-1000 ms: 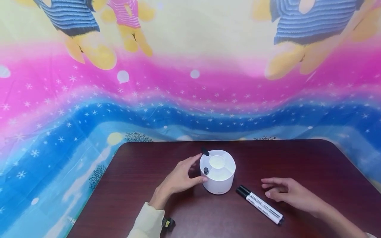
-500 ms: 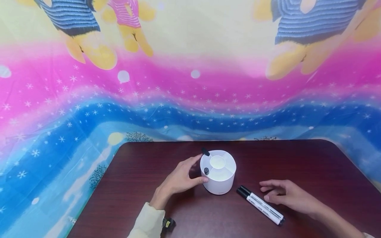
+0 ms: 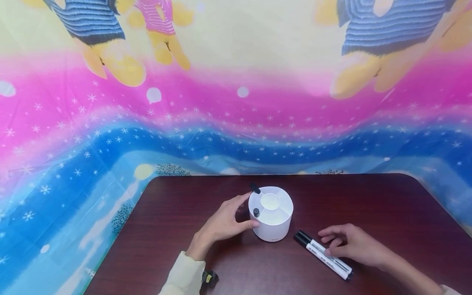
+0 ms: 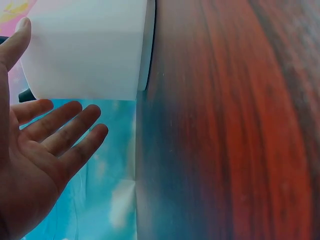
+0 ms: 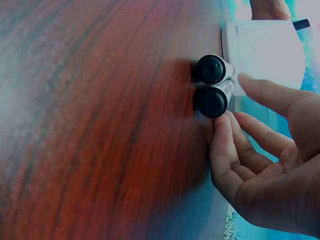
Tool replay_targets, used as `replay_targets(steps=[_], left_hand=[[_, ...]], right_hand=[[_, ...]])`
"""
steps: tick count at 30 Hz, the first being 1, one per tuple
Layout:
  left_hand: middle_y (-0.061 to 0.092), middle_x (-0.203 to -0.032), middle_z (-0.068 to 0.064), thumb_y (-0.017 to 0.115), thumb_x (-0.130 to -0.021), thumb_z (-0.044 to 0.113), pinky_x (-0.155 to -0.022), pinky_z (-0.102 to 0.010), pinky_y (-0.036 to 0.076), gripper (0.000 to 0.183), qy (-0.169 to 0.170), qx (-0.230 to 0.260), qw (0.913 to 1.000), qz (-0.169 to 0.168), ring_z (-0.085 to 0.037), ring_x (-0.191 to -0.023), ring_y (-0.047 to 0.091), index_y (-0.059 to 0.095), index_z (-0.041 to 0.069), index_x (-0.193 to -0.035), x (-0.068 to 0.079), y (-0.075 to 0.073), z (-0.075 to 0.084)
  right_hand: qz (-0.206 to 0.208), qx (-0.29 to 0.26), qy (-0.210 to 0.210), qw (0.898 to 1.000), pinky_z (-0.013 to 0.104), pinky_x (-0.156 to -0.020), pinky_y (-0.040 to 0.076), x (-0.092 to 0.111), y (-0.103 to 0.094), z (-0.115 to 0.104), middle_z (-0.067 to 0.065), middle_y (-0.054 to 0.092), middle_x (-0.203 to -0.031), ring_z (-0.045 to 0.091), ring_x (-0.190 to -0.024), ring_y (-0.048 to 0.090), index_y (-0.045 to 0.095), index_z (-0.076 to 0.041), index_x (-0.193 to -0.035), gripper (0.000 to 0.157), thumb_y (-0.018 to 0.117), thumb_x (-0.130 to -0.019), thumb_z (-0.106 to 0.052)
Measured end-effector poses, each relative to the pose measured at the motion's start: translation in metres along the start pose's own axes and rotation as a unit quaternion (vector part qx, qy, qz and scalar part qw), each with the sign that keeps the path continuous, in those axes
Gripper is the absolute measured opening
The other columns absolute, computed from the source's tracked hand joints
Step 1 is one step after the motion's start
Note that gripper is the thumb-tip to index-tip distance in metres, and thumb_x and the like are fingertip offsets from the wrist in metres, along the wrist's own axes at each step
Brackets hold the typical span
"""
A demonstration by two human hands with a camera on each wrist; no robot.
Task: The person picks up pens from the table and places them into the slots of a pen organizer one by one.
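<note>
A white round pen holder (image 3: pixel 275 229) with several compartments around a centre well stands mid-table. Two black-topped items (image 3: pixel 256 212) show at its left side, one leaning out over the rim; their kind is hidden. My left hand (image 3: pixel 225 219) rests at its left side, thumb at the front wall and fingers reaching behind. In the left wrist view those fingers (image 4: pixel 75 127) are straight and spread. Two white markers with black caps (image 3: pixel 324 256) lie side by side right of the holder. My right hand (image 3: pixel 354 246) hovers at them, thumb and loosely bent fingers on either side, not gripping.
The dark red-brown table (image 3: pixel 177 205) has rounded back corners. Behind it hangs a colourful printed cloth (image 3: pixel 221 94). A small black object with a yellow mark (image 3: pixel 209 278) is beside my left sleeve (image 3: pixel 184 274).
My right hand has moved left, closer over the markers, its thumb now overlapping them in the head view. The left hand, pen holder and markers have hardly moved.
</note>
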State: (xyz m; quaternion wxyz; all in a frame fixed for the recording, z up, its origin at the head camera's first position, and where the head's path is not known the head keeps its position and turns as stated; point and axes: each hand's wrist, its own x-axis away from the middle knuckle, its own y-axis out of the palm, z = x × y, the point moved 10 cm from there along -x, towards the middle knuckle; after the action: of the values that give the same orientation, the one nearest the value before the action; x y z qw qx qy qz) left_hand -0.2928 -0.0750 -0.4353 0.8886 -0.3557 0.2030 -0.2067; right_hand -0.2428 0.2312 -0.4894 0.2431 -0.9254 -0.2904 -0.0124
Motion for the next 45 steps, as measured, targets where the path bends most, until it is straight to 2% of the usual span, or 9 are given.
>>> replay_targets(steps=[5,11,19,24,29,38,42,45], left_hand=[[0.060,-0.157,0.004,0.084,-0.091,0.050,-0.111,-0.041,0.057,0.089,-0.006,0.002,1.0000,-0.006,-0.017,-0.132,0.066,0.043,0.024,-0.166,0.000,0.001,0.000],[0.059,-0.157,0.005,0.084,-0.091,0.050,-0.112,-0.042,0.056,0.088,-0.010,0.000,0.9999,-0.006,-0.016,-0.133,0.066,0.043,0.024,-0.165,0.000,0.001,-0.001],[0.059,-0.157,0.005,0.083,-0.091,0.052,-0.113,-0.043,0.056,0.088,-0.008,0.005,0.9999,-0.004,-0.017,-0.134,0.065,0.044,0.025,-0.165,0.001,0.001,-0.001],[0.060,-0.156,0.006,0.082,-0.092,0.053,-0.113,-0.043,0.055,0.086,-0.005,0.007,1.0000,-0.001,-0.015,-0.134,0.065,0.044,0.026,-0.165,0.001,0.002,-0.002],[0.060,-0.156,0.005,0.082,-0.093,0.053,-0.113,-0.044,0.055,0.085,-0.004,0.011,0.9999,-0.001,-0.015,-0.133,0.065,0.044,0.027,-0.165,0.000,0.002,-0.001],[0.060,-0.156,0.006,0.082,-0.093,0.052,-0.113,-0.042,0.056,0.085,-0.006,0.010,0.9999,-0.002,-0.014,-0.131,0.066,0.044,0.026,-0.165,-0.001,0.003,-0.001],[0.062,-0.153,0.007,0.082,-0.093,0.051,-0.112,-0.042,0.056,0.083,-0.004,0.014,0.9999,0.000,-0.013,-0.129,0.067,0.045,0.028,-0.164,-0.001,0.003,-0.002],[0.063,-0.152,0.006,0.082,-0.093,0.051,-0.112,-0.043,0.057,0.083,-0.002,0.015,0.9999,0.002,-0.013,-0.127,0.068,0.045,0.027,-0.163,0.000,0.003,-0.002]], right_hand=[[0.011,0.027,-0.004,1.000,0.024,-0.072,0.060,-0.003,0.002,-0.002,0.015,0.077,-0.110,0.005,-0.085,0.072,0.068,0.012,-0.131,0.049,0.084,-0.092,-0.013],[0.016,0.041,-0.003,0.999,0.024,-0.070,0.060,-0.007,0.004,-0.001,0.009,0.078,-0.101,0.003,-0.082,0.072,0.071,0.009,-0.126,0.043,0.085,-0.091,-0.012],[0.008,0.052,0.000,0.999,0.024,-0.071,0.060,-0.009,0.004,-0.001,0.006,0.077,-0.098,0.001,-0.084,0.070,0.073,0.007,-0.120,0.029,0.076,-0.093,-0.001],[-0.001,0.062,-0.003,0.998,0.024,-0.075,0.060,-0.007,0.003,-0.006,0.008,0.077,-0.105,-0.001,-0.091,0.068,0.072,0.008,-0.124,0.026,0.069,-0.100,-0.003],[0.012,0.069,-0.001,0.998,0.023,-0.076,0.058,-0.004,-0.008,-0.012,0.013,0.076,-0.116,-0.002,-0.097,0.066,0.070,0.007,-0.131,0.031,0.065,-0.106,-0.009],[0.055,0.041,-0.003,0.998,0.025,-0.076,0.058,-0.004,-0.025,-0.024,0.019,0.074,-0.127,-0.001,-0.100,0.067,0.060,0.005,-0.144,0.038,0.058,-0.110,-0.011],[0.089,0.025,-0.007,0.996,0.024,-0.082,0.059,-0.007,-0.033,-0.034,0.023,0.071,-0.132,0.001,-0.105,0.067,0.057,0.004,-0.149,0.043,0.059,-0.111,-0.017],[0.111,0.009,-0.018,0.994,0.024,-0.088,0.061,-0.010,-0.038,-0.043,0.027,0.068,-0.137,0.008,-0.111,0.071,0.052,0.008,-0.151,0.049,0.060,-0.111,-0.019]])
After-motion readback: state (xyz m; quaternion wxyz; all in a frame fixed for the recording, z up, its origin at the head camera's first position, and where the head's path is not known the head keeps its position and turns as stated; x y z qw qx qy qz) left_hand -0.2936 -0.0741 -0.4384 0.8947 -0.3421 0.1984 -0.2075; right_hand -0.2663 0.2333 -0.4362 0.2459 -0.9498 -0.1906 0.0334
